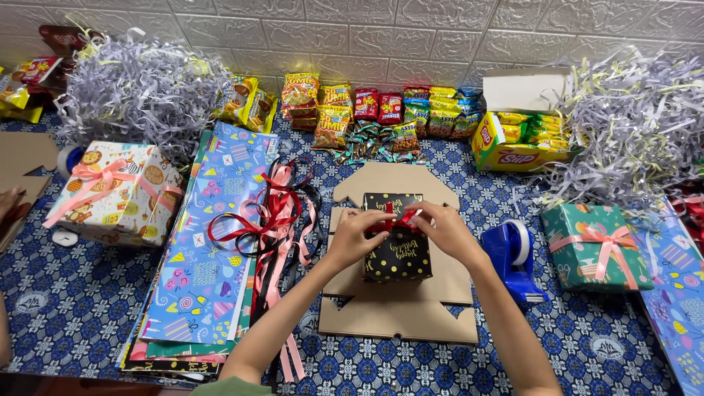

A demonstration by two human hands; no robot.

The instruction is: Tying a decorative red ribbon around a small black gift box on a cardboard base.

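Blue patterned surface point(66, 293) is lying against white brick wall point(381, 37). Left hand point(356, 235) and right hand point(444, 229) are pinching red ribbon point(400, 218) on black box point(396, 242); fingertips are partly hidden.

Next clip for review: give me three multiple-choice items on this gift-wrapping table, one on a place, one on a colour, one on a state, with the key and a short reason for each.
1. Where is the blue tape dispenser?
A. Right of the black box
B. Left of the black box
C. On the paper stack

2. What colour is the ribbon on the black box?
A. Pink
B. Red
C. Green

3. What are the left hand and right hand doing?
A. Resting apart
B. Both pinching the ribbon
C. Lifting the box

Key: 1 A, it stands beside the right forearm; 2 B, red shows between the fingers; 3 B, both hands meet on the box top.
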